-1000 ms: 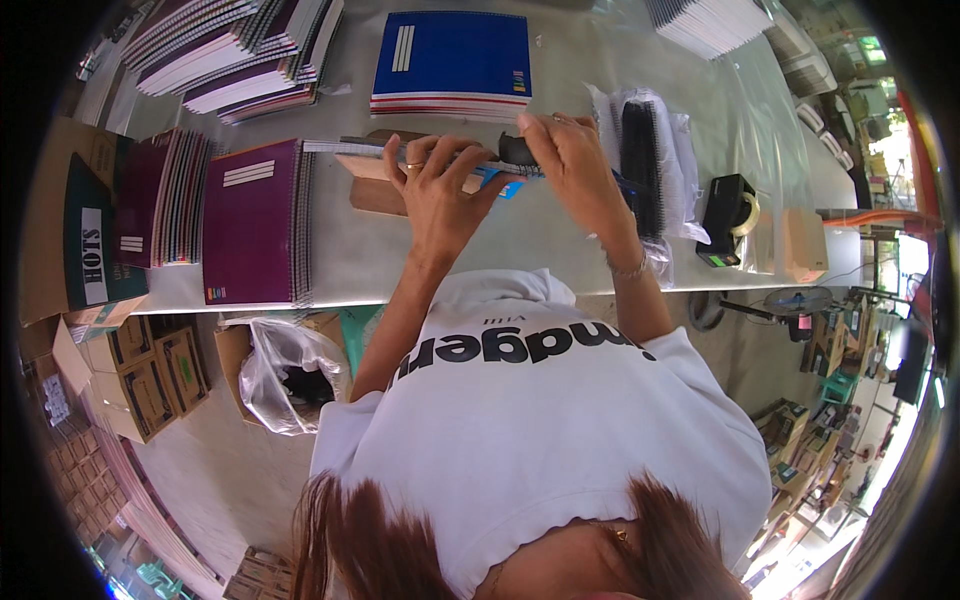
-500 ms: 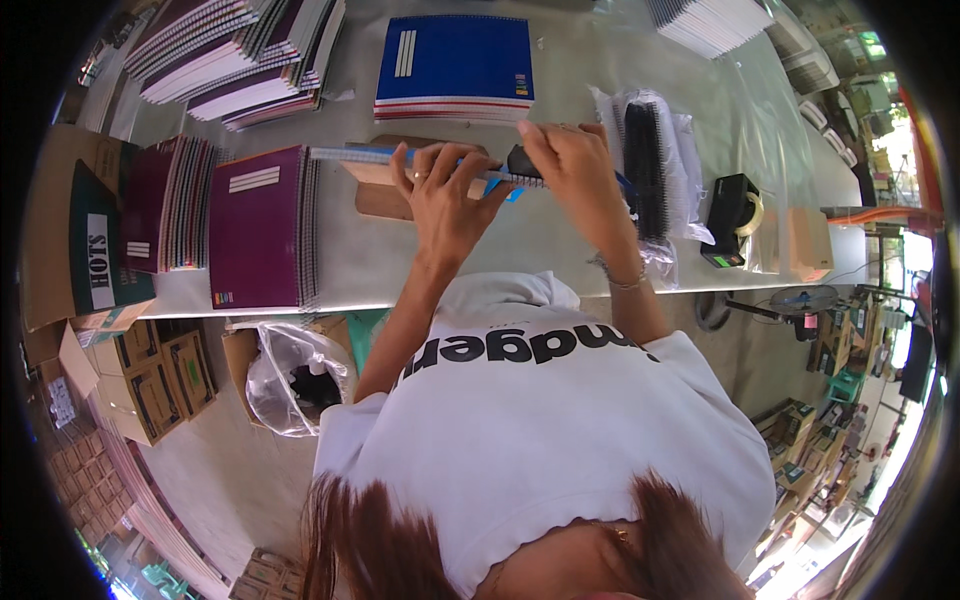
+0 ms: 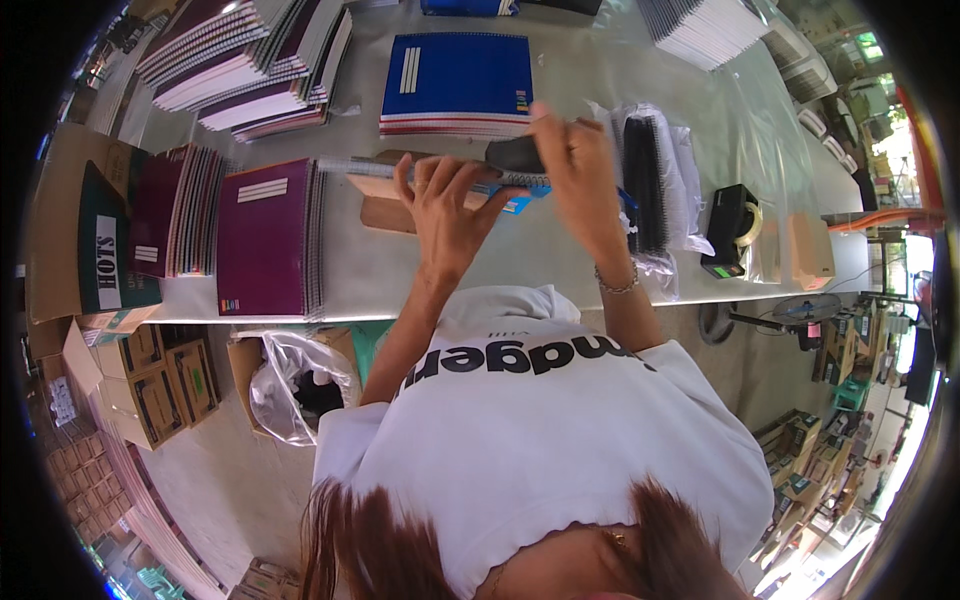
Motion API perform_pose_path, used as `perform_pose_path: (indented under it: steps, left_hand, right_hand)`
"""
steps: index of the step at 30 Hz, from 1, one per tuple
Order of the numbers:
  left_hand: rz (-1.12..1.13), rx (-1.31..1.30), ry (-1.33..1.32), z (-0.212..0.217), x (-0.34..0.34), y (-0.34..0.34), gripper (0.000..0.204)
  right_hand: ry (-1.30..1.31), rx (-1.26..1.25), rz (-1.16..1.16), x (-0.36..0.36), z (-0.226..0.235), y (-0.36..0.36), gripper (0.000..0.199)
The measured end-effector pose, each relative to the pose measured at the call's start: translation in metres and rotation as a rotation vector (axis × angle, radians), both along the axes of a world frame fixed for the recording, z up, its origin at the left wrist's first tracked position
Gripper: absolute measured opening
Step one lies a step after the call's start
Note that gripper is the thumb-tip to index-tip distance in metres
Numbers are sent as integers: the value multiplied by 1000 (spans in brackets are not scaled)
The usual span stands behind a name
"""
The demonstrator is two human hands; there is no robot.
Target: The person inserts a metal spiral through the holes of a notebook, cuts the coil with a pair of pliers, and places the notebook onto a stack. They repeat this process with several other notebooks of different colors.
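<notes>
My left hand (image 3: 445,205) grips a spiral notebook (image 3: 350,166), held edge-on above the table with its wire coil (image 3: 525,183) showing. Under the coil's right part a bright blue patch (image 3: 517,204) shows. At the coil's right end my right hand (image 3: 580,165) is raised with fingers curled, smeared by motion; what they hold is hidden. A small blue strip (image 3: 627,198) shows beside that hand. Behind the coil is a dark, flat object (image 3: 512,155) whose kind I cannot make out. Brown wooden board pieces (image 3: 388,213) lie beneath the notebook.
A blue notebook stack (image 3: 460,80) lies ahead, purple notebooks (image 3: 265,240) at left, more piles (image 3: 250,70) far left. To the right are bagged black coils (image 3: 645,180) and a tape dispenser (image 3: 730,230). An open carton (image 3: 110,220) stands at the table's left end.
The view has shifted slightly, so the table things sit lower. My right hand has turned and blurred at the coil's end. My left hand keeps its hold on the notebook.
</notes>
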State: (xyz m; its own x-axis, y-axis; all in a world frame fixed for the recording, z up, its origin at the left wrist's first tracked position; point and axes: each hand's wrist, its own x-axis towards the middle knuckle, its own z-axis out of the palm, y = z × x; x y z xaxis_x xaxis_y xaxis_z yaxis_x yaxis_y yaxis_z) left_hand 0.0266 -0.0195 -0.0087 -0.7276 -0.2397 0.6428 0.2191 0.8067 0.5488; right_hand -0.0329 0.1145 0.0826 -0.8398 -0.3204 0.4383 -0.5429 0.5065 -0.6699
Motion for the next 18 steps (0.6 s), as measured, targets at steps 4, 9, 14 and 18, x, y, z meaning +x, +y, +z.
perform_pose_path:
  steps: [4, 9, 14, 18]
  left_hand:
    - [-33, -10, -19, 3, -7, -5, 35]
    - [-37, -15, -20, 0, -6, -4, 35]
    - [-49, -2, -27, 4, -7, -5, 33]
    - [-42, -3, -4, 1, -2, -3, 33]
  right_hand:
    - [-3, -223, -115, -4, 2, 13, 43]
    - [129, -57, 100, -12, -13, 11, 43]
    - [-86, -54, 53, -5, -12, 13, 41]
    - [34, -21, 75, -5, -30, 13, 38]
